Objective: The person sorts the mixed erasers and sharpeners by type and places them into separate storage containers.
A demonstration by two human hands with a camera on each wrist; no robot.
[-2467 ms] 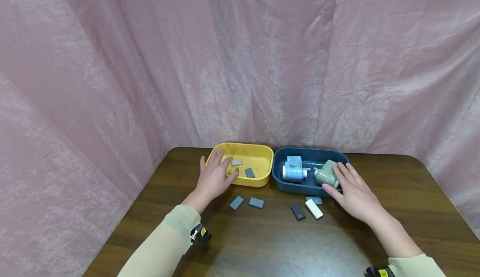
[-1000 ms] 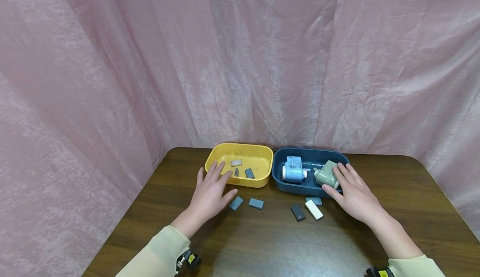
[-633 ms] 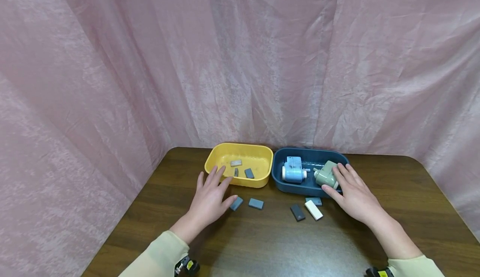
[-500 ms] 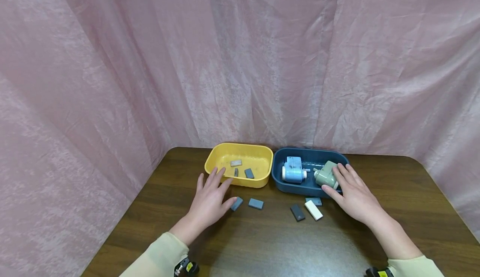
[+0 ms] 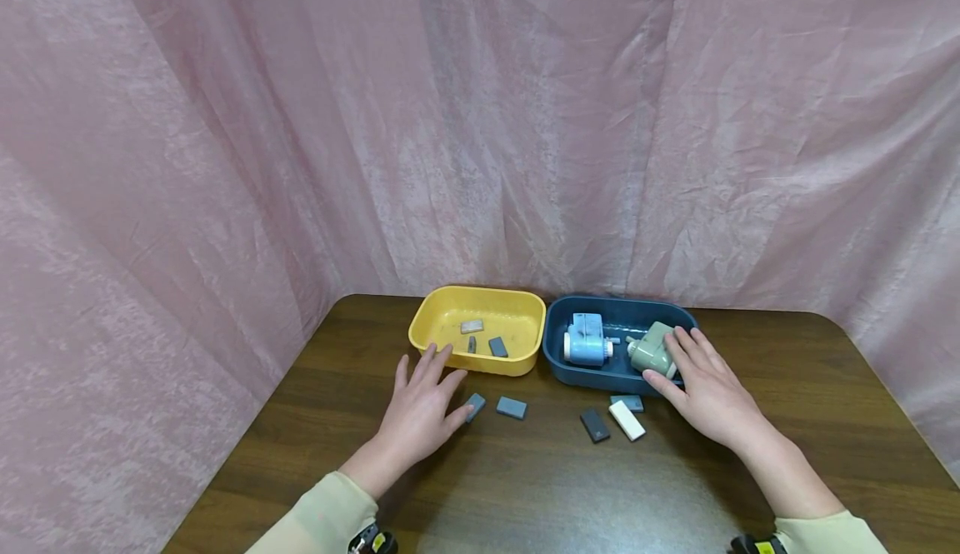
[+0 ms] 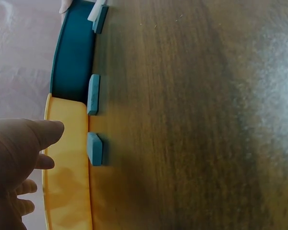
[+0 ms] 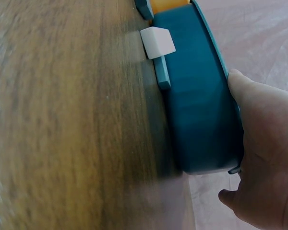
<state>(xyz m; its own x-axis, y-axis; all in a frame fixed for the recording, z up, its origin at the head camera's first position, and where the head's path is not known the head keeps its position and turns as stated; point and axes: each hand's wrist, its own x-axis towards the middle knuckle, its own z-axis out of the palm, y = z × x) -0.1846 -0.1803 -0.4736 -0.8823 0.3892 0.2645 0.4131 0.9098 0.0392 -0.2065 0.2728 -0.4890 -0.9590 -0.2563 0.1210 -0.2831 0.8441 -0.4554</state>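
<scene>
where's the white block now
In the head view, the white block lies just right of the dark block, in front of the navy tray.

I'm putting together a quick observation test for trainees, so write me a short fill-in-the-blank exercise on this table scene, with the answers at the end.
1. Inside the yellow tray, ____ small blocks can be seen.
2. From the person's side, the dark blue tray stands to the ____ of the yellow one.
3. The gadget nearest the right hand is ____ in color.
4. The palest block on the tabletop is ____.

Missing words: three; right; green; white.
</scene>
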